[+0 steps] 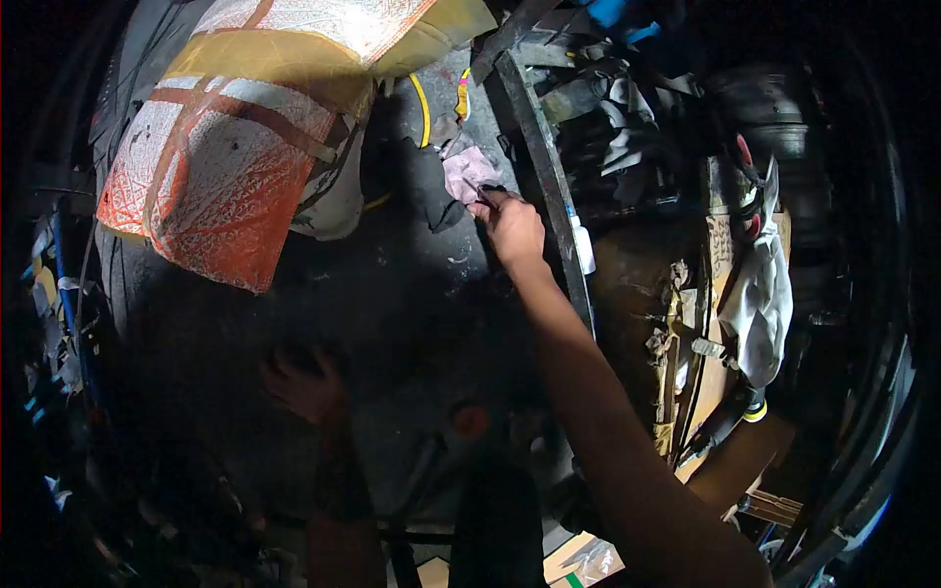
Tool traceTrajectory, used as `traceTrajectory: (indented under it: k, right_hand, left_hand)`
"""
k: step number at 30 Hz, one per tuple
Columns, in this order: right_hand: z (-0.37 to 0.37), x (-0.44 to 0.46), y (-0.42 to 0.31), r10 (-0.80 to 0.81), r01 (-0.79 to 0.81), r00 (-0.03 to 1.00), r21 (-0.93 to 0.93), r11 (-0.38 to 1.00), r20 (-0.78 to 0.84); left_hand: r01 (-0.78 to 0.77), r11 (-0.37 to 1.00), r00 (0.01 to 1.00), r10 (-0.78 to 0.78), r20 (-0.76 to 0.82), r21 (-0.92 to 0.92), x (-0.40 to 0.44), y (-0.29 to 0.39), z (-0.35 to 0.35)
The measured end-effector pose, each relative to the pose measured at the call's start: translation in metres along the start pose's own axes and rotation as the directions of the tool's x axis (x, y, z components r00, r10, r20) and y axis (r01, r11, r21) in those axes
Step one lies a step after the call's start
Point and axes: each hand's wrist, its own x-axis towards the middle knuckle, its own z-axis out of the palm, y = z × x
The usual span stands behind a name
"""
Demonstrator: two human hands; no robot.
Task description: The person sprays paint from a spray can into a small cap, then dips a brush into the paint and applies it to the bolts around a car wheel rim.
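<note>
My right hand [512, 223] reaches to the upper middle, its fingers closed at the lower right edge of a crumpled pink cloth [470, 174]. A small dark item shows at the fingertips, too small to make out. Dark cloth-like material [439, 191] lies just left of the pink cloth. In deep shadow at the lower left, my left hand [304, 385] rests over the dark surface [392, 323] with its fingers spread and nothing in them. A large orange and white wrapped bundle [235, 176] with brown tape lies at the upper left.
A metal frame bar [537, 137] runs down right of my right hand. Beyond it are cardboard strips [714, 294], a white cloth or bag [760, 304] and scissors-like red handles [745, 152]. A yellow cord [422, 110] lies beside the bundle. A round reddish item [470, 419] sits low in the middle.
</note>
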Motion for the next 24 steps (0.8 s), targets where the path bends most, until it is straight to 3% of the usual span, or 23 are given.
traceTrajectory:
  k: [6, 16, 21, 24]
  right_hand:
    - [0.002, 0.001, 0.003, 0.003, -0.001, 1.000, -0.081, 0.997, 0.024]
    - [0.006, 0.002, -0.002, 0.061, -0.048, 0.995, -0.157, 0.986, 0.078]
    - [-0.026, -0.021, -0.014, 0.079, -0.091, 0.990, -0.106, 0.990, -0.118]
    - [-0.026, -0.025, -0.016, 0.164, -0.174, 0.982, -0.112, 0.978, -0.092]
  left_hand:
    - [0.026, 0.996, 0.999, -0.023, -0.039, 0.080, -0.009, 0.000, 0.009]
    - [0.026, 0.998, 0.998, -0.024, -0.050, 0.051, -0.001, -0.003, 0.007]
    - [-0.008, 0.998, 1.000, 0.010, -0.028, 0.058, -0.005, -0.011, 0.007]
    - [0.088, 0.991, 0.992, -0.096, 0.078, 0.099, -0.002, -0.002, 0.000]
